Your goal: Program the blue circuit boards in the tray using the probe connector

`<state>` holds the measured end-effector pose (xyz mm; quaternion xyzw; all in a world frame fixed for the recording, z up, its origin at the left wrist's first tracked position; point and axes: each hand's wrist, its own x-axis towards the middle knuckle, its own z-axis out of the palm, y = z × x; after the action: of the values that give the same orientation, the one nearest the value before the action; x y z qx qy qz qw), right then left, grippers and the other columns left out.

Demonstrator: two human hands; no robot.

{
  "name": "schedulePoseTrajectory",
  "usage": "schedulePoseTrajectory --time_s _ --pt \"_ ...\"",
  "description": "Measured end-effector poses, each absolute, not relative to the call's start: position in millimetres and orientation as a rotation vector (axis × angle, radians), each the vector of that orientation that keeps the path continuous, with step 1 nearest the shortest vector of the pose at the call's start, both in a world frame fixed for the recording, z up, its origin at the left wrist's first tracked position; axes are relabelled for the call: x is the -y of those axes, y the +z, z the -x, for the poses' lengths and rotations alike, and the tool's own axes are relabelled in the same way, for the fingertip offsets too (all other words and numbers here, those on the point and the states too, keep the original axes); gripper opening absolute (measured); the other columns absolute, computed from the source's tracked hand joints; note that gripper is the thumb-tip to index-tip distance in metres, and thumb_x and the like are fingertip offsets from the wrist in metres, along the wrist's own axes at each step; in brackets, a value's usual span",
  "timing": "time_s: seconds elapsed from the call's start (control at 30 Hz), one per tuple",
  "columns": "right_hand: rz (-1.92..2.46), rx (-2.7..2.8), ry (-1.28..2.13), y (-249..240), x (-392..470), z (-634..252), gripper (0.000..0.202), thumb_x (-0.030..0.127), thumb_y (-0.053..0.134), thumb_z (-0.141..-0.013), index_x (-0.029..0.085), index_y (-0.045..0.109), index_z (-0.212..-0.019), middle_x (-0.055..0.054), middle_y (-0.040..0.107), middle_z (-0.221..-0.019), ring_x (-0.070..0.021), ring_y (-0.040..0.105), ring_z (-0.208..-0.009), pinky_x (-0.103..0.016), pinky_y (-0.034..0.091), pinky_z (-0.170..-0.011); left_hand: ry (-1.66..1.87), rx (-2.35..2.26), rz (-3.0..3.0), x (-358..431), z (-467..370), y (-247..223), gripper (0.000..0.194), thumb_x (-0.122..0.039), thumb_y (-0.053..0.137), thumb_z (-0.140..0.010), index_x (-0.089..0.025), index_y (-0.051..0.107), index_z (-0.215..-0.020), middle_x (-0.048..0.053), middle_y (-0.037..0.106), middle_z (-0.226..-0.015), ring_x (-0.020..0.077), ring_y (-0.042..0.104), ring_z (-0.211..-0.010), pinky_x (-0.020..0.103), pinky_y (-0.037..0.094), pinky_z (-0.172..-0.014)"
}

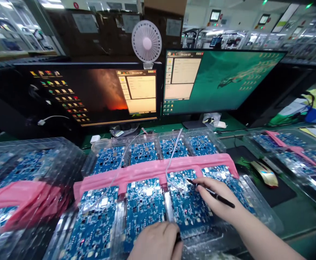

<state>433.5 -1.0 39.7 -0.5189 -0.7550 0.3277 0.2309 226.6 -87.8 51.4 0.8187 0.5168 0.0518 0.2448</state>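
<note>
My right hand (220, 196) pinches a slim black pen (220, 198), its tip over a blue circuit board (185, 209) in the clear plastic tray (267, 213). At the bottom centre my left hand (158, 240) is closed in front of the boards. A small dark piece (178, 237) shows between its fingers; I cannot make out what it is. A pink strip (152, 168) lies across the tray between two rows of boards. One thin white cable (172, 155) runs down to the board under the pen, and another (120, 162) crosses to the left.
Stacked trays of boards with pink strips (33, 202) stand at the left. On the right are a gold mouse (264, 174), a dark mouse pad (282, 196) and another board tray (298, 155). Two monitors (98, 97) and a small fan (147, 43) rise behind.
</note>
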Motion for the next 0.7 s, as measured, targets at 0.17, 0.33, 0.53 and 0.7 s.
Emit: schedulePoseTrajectory --time_s 0.17,0.33,0.53,0.7 --pt "1.469 2.052 0.878 39.4 0.9 -432.4 0.026 0.029 0.037 -0.082 0.021 0.059 -0.095 -0.001 0.058 -0.088 -0.015 0.054 -0.081 -0.024 0.043 -0.07 0.045 -1.404 -2.163 85.2 -227.8 58.8 0.017 -0.02 0.048 -0.073 -0.019 0.055 -0.088 0.005 0.063 -0.082 0.0209 0.059 -0.073 0.034 0.049 -0.063" --pt "1.377 2.136 0.865 37.7 -1.3 -432.3 0.025 0.029 0.039 -0.083 0.021 0.059 -0.097 -0.001 0.058 -0.088 -0.0144 0.054 -0.079 -0.023 0.042 -0.07 0.022 -1.407 -2.136 84.5 -228.3 61.8 0.015 -0.021 0.048 -0.075 -0.019 0.055 -0.088 0.005 0.063 -0.082 0.022 0.059 -0.074 0.036 0.049 -0.064" --pt "1.126 1.835 1.066 49.0 12.6 -436.0 0.024 0.03 0.041 -0.084 0.018 0.06 -0.093 -0.004 0.057 -0.077 -0.0152 0.054 -0.075 -0.025 0.044 -0.07 0.266 -1.418 -2.156 87.9 -223.4 58.2 0.019 -0.026 0.045 -0.079 -0.024 0.052 -0.097 0.003 0.064 -0.08 0.0206 0.06 -0.072 0.034 0.049 -0.063" --pt "0.953 1.381 1.486 58.4 38.5 -423.9 0.025 0.039 0.047 -0.083 0.018 0.061 -0.085 -0.005 0.055 -0.072 -0.0136 0.052 -0.065 -0.023 0.044 -0.058 0.632 -1.695 -1.943 94.6 -220.9 62.6 0.018 -0.026 0.036 -0.083 -0.023 0.047 -0.097 0.004 0.062 -0.088 0.0187 0.059 -0.079 0.032 0.048 -0.067"
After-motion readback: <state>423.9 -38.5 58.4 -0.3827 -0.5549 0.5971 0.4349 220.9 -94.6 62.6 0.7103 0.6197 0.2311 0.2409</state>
